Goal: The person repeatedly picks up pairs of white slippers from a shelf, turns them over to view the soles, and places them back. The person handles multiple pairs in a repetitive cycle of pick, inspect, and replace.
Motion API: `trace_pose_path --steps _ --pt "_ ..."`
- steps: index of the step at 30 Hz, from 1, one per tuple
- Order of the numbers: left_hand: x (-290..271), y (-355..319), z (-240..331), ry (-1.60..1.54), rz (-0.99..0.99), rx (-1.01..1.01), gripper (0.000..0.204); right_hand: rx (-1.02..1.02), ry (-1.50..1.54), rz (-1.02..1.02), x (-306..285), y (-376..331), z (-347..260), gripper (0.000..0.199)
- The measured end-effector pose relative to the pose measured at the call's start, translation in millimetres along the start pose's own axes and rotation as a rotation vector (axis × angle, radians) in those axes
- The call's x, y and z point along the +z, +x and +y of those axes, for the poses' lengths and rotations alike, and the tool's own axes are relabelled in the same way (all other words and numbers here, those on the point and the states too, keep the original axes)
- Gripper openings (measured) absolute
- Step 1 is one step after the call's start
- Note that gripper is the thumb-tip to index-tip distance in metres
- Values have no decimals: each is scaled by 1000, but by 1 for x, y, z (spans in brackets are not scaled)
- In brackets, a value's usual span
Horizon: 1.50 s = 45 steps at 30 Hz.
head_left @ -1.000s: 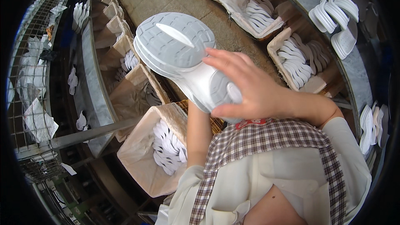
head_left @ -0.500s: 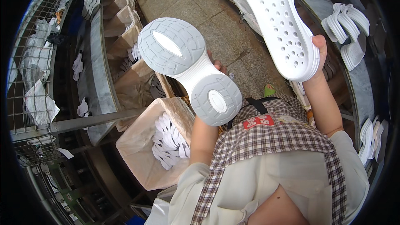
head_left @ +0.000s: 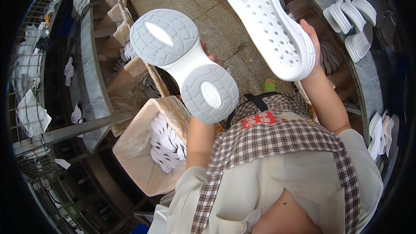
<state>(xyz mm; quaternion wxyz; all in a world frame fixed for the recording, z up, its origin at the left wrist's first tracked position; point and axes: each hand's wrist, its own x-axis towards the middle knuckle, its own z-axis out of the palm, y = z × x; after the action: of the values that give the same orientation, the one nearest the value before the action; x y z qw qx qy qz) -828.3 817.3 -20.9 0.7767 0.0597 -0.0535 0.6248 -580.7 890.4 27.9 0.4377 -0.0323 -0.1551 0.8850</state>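
Note:
Two shoe soles are held up in front of me, one in each hand. My left hand (head_left: 209,55) grips the grey-and-white shoe sole (head_left: 187,67) from behind, with only some fingertips showing past its narrow waist. Its grey patterned tread faces me, with a white oval at each end. On the right, my right hand (head_left: 313,50) is closed on the heel end of the white shoe sole (head_left: 266,28). That one turns its inner side toward me, dotted with round holes, and its toe end runs out of the top of the picture.
A lined bin (head_left: 149,147) of stacked white soles stands at my lower left, with more lined bins (head_left: 123,86) beyond. Grey benches (head_left: 89,69) flank the aisle. Stacked soles (head_left: 350,13) lie on the right bench. A wire rack (head_left: 32,69) is far left.
Both soles appear shifted left and slightly up, and the surroundings have slid left in the view too. Each hand keeps its hold, and the soles face the same way.

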Motion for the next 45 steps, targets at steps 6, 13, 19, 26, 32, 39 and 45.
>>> trace_pose_path --steps 6,13,19,26,32,39,45 --pt "-11 11 6 378 315 175 48 -4 -723 116 15 6 19 76" --pt "15 34 -8 781 585 199 48 80 -60 56 -38 9 37 70" --pt "29 28 -17 -57 -31 86 65 27 101 292 -65 -1 43 62" --pt "27 31 -15 -137 -161 42 57 -90 -135 237 -69 -9 28 50" --pt "30 33 -15 -123 -172 13 53 37 247 89 -77 -10 24 64" --pt "31 32 -12 -109 -76 -22 48 88 284 60 -60 -11 22 65" --pt "6 48 -9 943 306 -92 40 -59 -274 79 -53 -6 16 75"
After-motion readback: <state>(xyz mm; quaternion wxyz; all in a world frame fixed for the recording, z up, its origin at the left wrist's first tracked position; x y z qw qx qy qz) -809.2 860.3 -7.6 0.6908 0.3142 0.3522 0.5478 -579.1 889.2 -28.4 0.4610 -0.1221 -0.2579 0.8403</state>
